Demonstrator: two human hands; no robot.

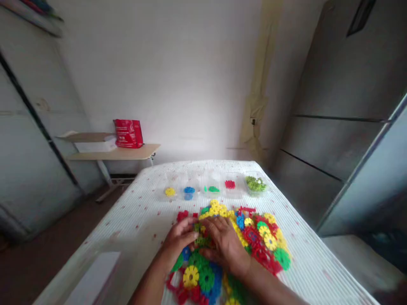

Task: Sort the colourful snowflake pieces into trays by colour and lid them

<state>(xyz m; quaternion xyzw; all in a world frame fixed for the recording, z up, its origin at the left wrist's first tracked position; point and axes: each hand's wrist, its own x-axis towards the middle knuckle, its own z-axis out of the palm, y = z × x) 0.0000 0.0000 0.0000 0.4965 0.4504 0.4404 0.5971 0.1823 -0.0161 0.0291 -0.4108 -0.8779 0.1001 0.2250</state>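
Note:
A pile of interlocking plastic discs and shapes, among them a yellow flower-shaped disc (190, 276) and a green one (206, 278), lies spread on the table in front of me. My left hand (178, 238) is at the pile's left side, thumb and forefinger apart. My right hand (226, 242) reaches over the middle, palm down, with its thumb away from the fingers. Between the two hands show small olive-green pieces (201, 242); my fingertips are partly hidden among them, and no piece is plainly gripped.
Clear containers stand in a row beyond the pile, holding yellow (170, 192), blue (189, 190), green (213, 189), red (229, 184) and olive-green pieces (255, 183). A white box (93, 277) is at the near left. A side table (136, 153) bears a red bag (128, 134).

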